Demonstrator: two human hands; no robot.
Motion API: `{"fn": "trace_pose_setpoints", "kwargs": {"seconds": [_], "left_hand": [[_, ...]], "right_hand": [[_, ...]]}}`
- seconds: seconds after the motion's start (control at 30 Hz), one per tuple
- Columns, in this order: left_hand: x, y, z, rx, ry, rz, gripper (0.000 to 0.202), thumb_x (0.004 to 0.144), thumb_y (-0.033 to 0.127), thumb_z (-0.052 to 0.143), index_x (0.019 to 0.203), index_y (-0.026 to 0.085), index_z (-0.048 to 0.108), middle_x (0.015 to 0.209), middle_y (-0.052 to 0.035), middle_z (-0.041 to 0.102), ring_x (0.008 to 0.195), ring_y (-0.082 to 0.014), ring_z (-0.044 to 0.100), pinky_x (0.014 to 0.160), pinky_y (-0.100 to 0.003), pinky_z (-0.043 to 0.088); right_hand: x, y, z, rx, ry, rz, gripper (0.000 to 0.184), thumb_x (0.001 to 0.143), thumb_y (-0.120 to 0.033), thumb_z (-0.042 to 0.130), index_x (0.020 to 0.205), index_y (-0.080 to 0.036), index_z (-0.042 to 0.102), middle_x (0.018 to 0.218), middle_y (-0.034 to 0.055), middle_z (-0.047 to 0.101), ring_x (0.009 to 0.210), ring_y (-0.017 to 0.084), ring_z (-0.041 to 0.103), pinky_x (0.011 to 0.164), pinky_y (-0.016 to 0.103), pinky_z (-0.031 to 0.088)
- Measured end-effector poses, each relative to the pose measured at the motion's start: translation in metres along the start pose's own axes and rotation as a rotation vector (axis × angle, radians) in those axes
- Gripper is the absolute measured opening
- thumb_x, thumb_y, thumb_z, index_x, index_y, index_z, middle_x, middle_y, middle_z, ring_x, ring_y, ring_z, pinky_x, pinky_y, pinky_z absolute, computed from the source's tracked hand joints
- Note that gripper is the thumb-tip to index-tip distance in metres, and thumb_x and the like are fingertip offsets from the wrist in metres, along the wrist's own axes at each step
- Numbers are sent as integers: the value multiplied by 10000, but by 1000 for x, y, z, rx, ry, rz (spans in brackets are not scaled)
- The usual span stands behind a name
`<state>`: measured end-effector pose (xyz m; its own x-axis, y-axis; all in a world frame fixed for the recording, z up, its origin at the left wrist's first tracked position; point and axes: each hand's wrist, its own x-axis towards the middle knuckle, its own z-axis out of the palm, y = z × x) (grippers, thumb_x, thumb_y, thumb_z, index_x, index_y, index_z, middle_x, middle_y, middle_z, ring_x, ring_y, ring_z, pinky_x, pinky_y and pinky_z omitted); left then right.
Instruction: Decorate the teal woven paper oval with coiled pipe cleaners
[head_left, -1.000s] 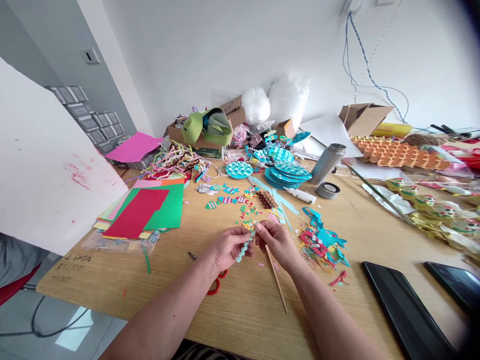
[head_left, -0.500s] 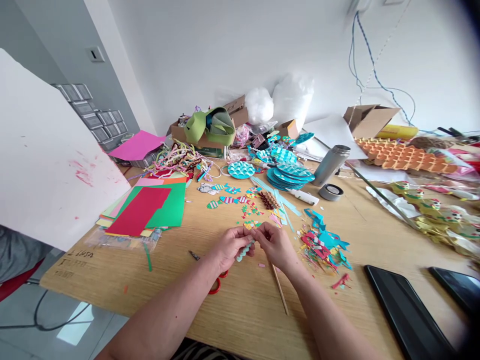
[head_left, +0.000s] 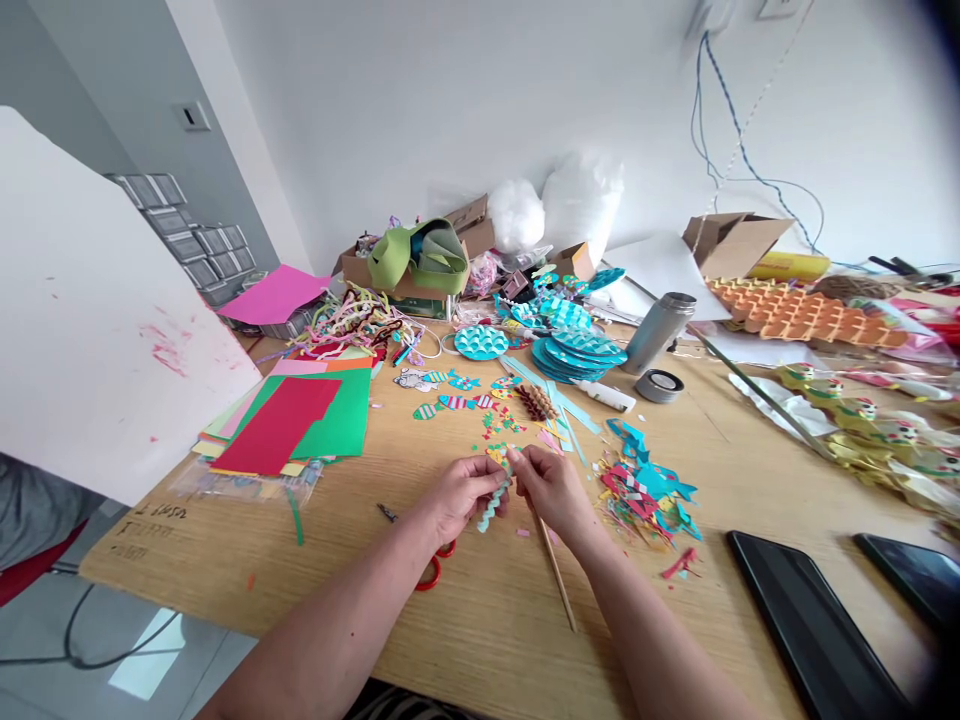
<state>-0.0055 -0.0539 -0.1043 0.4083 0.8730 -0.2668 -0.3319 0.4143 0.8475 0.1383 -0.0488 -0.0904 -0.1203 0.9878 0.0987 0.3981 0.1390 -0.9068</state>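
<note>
My left hand (head_left: 466, 496) is closed in a pinch on a pale-blue paper strip (head_left: 489, 512), curled in a spiral. The strip's loose end hangs below the fingertips, over the table. My right hand (head_left: 551, 488) is pinched close against it at the strip's upper end, which the fingers partly hide. From beneath the right hand a thin wooden stick (head_left: 556, 572) slants toward the front edge; whether those fingers touch it I cannot tell. Red-handled scissors (head_left: 429, 574) lie partly under my left forearm. Small paper scraps (head_left: 499, 424) lie just beyond the hands.
Coloured paper sheets (head_left: 330, 415) lie at left, paper fish (head_left: 456, 402) ahead. Teal scraps (head_left: 660, 480) and a black phone (head_left: 806, 610) are at right. Blue-painted plates (head_left: 577, 355), a metal flask (head_left: 660, 332) and an orange egg tray (head_left: 802, 315) stand farther back.
More of the curled strip now shows below my left fingertips, hanging longer. The right hand has shifted only slightly, and the view has moved a little.
</note>
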Motion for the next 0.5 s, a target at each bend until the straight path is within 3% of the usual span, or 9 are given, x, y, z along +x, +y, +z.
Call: {"fn": "trace_pose_setpoints", "kwargs": {"seconds": [0.1,0.17,0.3,0.5], "left_hand": [[1,0,-3,-56,-11,8,286,614,348,749,694,141,570,597,11,573,490,-87,526,524,-226,402],[1,1,-4,-62,-21,15,272,626,344,741,700,142,575,600,10,569,497,-91,532,522,-227,399],[1,1,-3,-26,-36,9,271,614,338,743,714,132,598,628,4,569,492,-86,520,521,-234,407],[0,-2,-1,73,-18,23,282,646,370,726,713,132,591,563,14,541,483,-80,500,495,-211,377]], "right_hand": [[0,-2,-1,184,-30,94,496,811,-641,384,646,-188,500,531,-12,498,431,110,463,389,219,342],[0,-2,-1,223,-44,100,482,783,-647,438,654,-187,500,537,-18,493,432,105,460,388,215,346],[1,2,-1,142,-82,35,449,757,-615,513,640,-183,495,486,-45,445,400,87,375,388,217,286],[2,7,2,-108,36,-78,427,801,-528,510,551,-190,435,489,-45,381,468,96,338,446,233,258]]}}
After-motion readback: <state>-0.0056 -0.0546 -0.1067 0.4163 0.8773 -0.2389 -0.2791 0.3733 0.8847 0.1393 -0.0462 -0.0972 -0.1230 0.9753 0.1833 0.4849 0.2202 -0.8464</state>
